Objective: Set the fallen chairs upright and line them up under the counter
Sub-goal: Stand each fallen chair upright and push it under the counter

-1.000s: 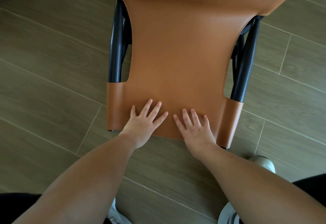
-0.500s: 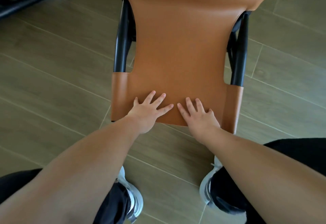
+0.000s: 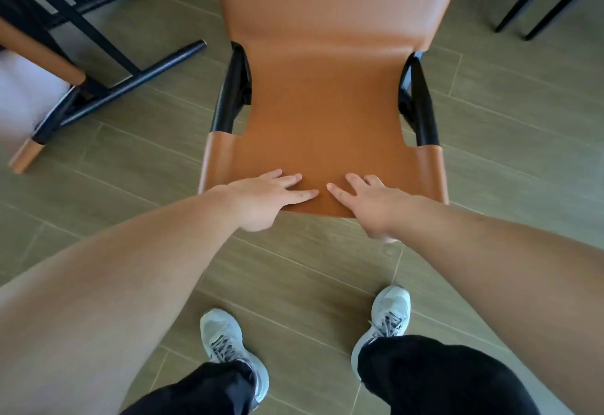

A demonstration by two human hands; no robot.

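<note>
**Chair in hand, one more on the floor**

1. Tan leather chair with black metal frame (image 3: pixel 327 94): top edge of its backrest lies under both palms, seat beyond them; likely held there to steer it toward the counter (not in view).
2. Second tan-and-black chair, fallen on its side (image 3: pixel 98 65): well left of the grip.
3. Left hand (image 3: pixel 268 199), right hand (image 3: pixel 369 205): fingers straight, pressing flat, nothing clasped.
4. Containers: none visible.
</note>
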